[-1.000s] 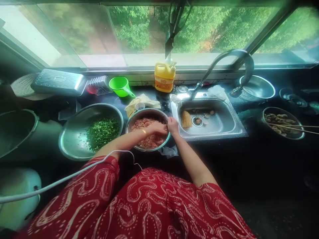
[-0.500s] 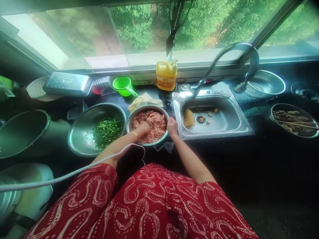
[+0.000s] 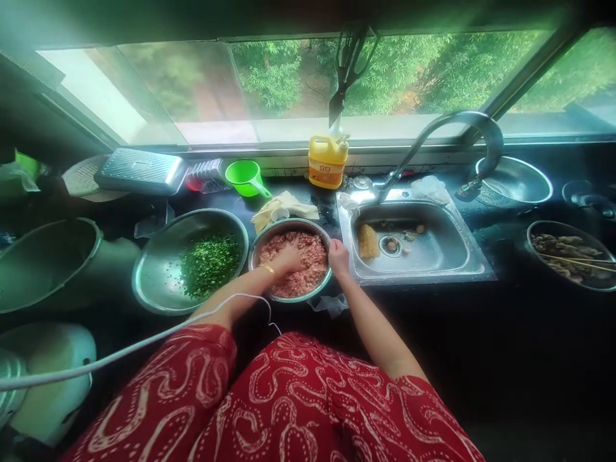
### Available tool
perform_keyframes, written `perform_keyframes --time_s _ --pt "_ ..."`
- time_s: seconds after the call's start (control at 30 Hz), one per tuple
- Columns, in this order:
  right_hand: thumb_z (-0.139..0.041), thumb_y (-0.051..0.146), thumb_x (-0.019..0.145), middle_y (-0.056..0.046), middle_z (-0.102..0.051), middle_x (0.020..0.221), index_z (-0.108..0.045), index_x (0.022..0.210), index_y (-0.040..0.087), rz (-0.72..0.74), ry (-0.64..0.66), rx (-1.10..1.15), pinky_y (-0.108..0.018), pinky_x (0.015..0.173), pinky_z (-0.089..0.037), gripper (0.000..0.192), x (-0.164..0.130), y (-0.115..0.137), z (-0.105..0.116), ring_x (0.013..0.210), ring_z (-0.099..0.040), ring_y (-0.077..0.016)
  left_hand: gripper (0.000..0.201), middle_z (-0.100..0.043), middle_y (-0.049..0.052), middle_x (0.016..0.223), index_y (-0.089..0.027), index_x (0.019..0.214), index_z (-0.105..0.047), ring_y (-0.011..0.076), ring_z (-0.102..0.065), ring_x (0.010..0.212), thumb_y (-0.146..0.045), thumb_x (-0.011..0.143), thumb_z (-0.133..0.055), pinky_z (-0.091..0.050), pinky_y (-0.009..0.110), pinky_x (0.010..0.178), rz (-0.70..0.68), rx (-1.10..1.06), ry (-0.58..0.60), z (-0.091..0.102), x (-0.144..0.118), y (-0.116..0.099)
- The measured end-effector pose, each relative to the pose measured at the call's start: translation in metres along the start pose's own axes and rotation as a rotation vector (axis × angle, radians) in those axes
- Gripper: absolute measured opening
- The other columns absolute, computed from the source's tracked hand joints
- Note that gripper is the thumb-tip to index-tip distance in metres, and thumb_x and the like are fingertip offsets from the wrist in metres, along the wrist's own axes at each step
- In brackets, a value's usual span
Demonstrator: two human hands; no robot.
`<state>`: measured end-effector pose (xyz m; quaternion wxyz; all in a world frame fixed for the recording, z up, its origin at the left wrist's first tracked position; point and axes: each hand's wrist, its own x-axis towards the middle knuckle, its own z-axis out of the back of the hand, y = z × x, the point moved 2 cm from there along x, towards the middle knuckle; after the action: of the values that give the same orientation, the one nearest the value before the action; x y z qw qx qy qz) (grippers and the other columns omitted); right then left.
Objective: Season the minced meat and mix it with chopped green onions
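A steel bowl [image 3: 325, 283] of pink minced meat [image 3: 308, 263] stands on the dark counter in front of me. My left hand [image 3: 287, 259] is pressed into the meat at the bowl's left side, fingers sunk in it. My right hand [image 3: 339, 256] grips the bowl's right rim. A gold bangle sits on my left wrist. To the left stands a wide steel basin [image 3: 158, 269] holding chopped green herbs [image 3: 210, 262].
A steel sink [image 3: 436, 250] with a curved tap [image 3: 452, 131] lies right of the bowl. A yellow detergent jug [image 3: 327, 162], a green scoop [image 3: 243, 177] and a folded cloth [image 3: 285, 204] line the back. A bowl with chopsticks [image 3: 570, 253] sits far right; a large pot [image 3: 43, 260] far left.
My left hand has shifted within the meat, from the right side of the bowl toward its left and middle. My right hand stays on the rim. My view has tilted slightly.
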<state>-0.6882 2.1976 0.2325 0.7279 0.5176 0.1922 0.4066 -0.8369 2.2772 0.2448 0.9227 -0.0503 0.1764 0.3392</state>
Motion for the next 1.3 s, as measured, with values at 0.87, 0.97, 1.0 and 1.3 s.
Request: perform_keyframes --time_s 0.87,0.97,1.0,1.3 --pt "-0.039 0.039 0.080 -0.002 -0.057 0.069 -0.057 0.073 0.017 -0.097 0.041 0.057 -0.026 0.062 -0.036 0.029 -0.001 0.004 0.011 0.067 -0.047 -0.0154 0.071 -0.019 0.014 0.154 -0.034 0.144 -0.036 0.0481 -0.037 0.124 -0.029 0.080 -0.065 -0.034 0.065 0.093 0.204 -0.058 -0.118 0.039 -0.067 -0.024" --pt "-0.044 0.049 0.079 0.002 -0.050 0.061 -0.056 0.078 0.017 -0.232 0.076 0.257 -0.024 0.054 -0.037 0.034 -0.009 -0.004 0.020 0.057 -0.045 -0.0118 0.075 -0.020 0.014 0.153 -0.032 0.146 -0.031 0.0443 -0.031 0.129 -0.042 0.079 -0.064 -0.029 0.062 0.099 0.180 -0.049 -0.313 0.042 -0.079 -0.016" --pt "-0.046 0.052 0.078 0.004 -0.047 0.058 -0.056 0.081 0.017 -0.282 0.086 0.326 -0.023 0.050 -0.036 0.036 -0.014 -0.008 0.025 0.052 -0.042 -0.0100 0.078 -0.019 0.015 0.153 -0.031 0.147 -0.029 0.0426 -0.027 0.132 -0.043 0.079 -0.064 -0.025 0.061 0.102 0.178 -0.045 -0.320 0.037 -0.078 -0.015" --pt "-0.064 0.058 0.063 0.009 -0.039 0.052 -0.063 0.090 0.014 -0.477 0.261 0.391 -0.021 0.039 -0.036 0.052 -0.107 -0.077 0.108 0.041 -0.034 -0.0056 0.074 -0.032 0.013 0.148 -0.027 0.144 -0.035 0.0363 -0.033 0.131 -0.048 0.079 -0.063 -0.026 0.057 0.105 0.205 -0.220 -0.328 0.052 -0.077 -0.013"
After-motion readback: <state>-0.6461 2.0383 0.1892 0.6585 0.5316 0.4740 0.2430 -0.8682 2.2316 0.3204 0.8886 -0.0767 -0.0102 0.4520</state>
